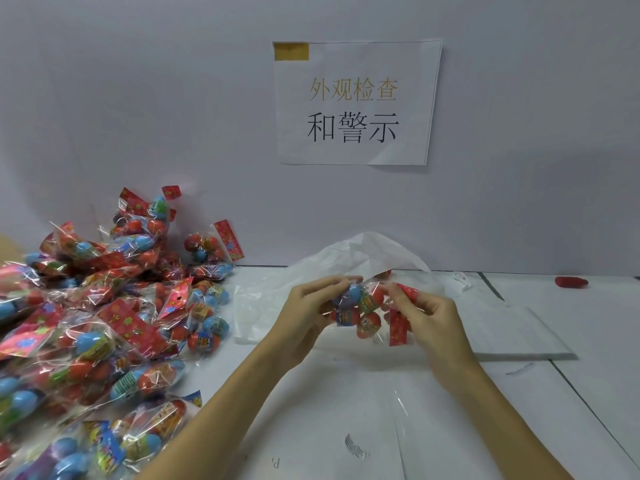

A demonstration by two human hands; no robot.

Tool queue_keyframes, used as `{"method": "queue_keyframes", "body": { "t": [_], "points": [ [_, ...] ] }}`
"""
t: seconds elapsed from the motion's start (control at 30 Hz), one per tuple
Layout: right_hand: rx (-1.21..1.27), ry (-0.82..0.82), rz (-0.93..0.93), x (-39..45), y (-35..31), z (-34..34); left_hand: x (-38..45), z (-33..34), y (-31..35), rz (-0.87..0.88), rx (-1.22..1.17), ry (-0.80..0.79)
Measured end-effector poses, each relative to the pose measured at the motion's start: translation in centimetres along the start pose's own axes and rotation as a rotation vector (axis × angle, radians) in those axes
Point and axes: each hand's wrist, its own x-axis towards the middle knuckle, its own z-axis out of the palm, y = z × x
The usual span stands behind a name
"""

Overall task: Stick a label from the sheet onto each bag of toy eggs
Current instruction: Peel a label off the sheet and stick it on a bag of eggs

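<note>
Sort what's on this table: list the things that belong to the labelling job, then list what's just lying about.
Part of the job:
- bag of toy eggs, held by left hand and right hand
- pile of egg bags

Lying about:
- paper sign on the wall
- white plastic bag
- small red object
- flat white sheets, purpose unclear

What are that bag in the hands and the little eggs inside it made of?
The bag looks like thin clear plastic film: it is see-through, crinkled, and catches glints of light. The eggs look like smooth, hard plastic, in glossy orange-red and blue with printed bands; that is a guess from their shine. The red header strip could be printed card or film.
</note>
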Motion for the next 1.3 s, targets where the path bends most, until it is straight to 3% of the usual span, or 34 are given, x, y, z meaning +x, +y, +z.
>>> {"method": "queue_keyframes", "body": {
  "t": [0.17,0.3,0.43,0.53,0.63,0.83,1.0,1.1,1.17,1.3],
  "points": [
    [0.132,-0.017,0.121,0.0,0.1,-0.1,0.0,1.0,-0.6,-0.048,-0.135,0.029],
    [-0.294,0.165,-0.238,-0.1,0.5,-0.1,-0.1,1.2,-0.8,-0.072,-0.144,0.209],
    [-0.486,0.091,-0.502,-0.6,1.1,0.5,-0.2,1.3,-1.0,-0.077,-0.267,0.294],
    [-0.636,0.061,-0.42,-0.8,1.7,1.0,-0.3,1.8,-0.8,-0.08,-0.359,0.293],
    [-0.565,0.027,-0.366,-0.6,1.8,0.8,-0.3,2.1,-0.8,-0.06,-0.336,0.269],
    [-0.55,0.005,-0.487,-0.8,1.4,0.9,-0.4,2.6,-1.1,-0.105,-0.293,0.168],
    [-0.636,-0.027,-0.572,-1.1,1.2,0.9,-0.6,2.1,-1.0,-0.06,-0.431,0.113],
    [-0.488,-0.059,-0.449,-1.3,1.1,1.3,-0.4,2.0,-1.3,-0.026,-0.551,0.097],
    [-0.261,-0.1,-0.255,-1.3,0.6,1.6,-0.3,2.0,-1.7,0.083,-0.347,0.13],
    [0.017,-0.163,-0.081,-1.0,0.6,1.3,0.0,2.1,-2.4,0.447,0.398,0.209]
  ]
}}
